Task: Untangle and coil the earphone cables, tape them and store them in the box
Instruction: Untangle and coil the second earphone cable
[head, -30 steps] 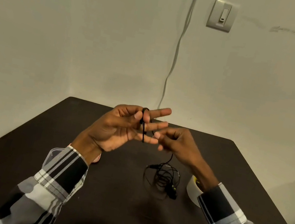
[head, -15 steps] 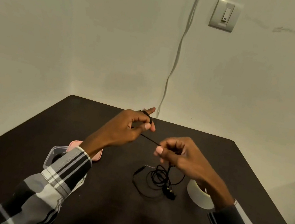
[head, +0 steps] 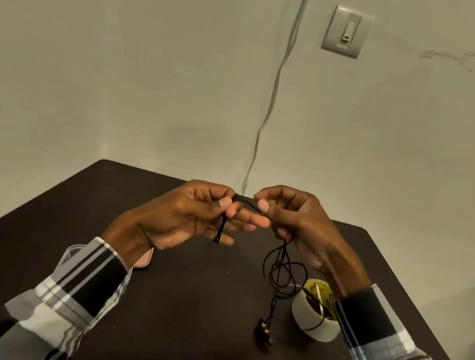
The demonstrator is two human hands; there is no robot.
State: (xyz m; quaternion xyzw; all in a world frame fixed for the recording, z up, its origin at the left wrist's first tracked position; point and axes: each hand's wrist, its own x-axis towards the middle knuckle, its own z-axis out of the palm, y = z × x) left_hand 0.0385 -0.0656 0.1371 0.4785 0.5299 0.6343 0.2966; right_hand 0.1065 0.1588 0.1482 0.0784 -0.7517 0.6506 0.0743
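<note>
The thin black earphone cable (head: 279, 268) runs between my hands, held up above the dark surface (head: 191, 313). My left hand (head: 189, 219) has a few turns wound over its outstretched fingers, the thumb pressing them, and a short end hangs down past the palm. My right hand (head: 295, 221) pinches the cable between thumb and forefinger, the other fingers curled in. From it loose loops hang down to the earbuds (head: 264, 332), small dark pieces with yellow dots; whether they touch the surface I cannot tell.

Just right of the loops stands a roll of clear tape (head: 314, 315), round and glossy, with a yellow printed core, partly hidden by my right sleeve. Behind my left wrist lie a pink lid (head: 144, 260) and a clear plastic box (head: 73, 250), both mostly covered by my sleeve.

The matte surface has rounded far corners and lies open in front of me, its far edge close to the pale wall (head: 123, 66).
</note>
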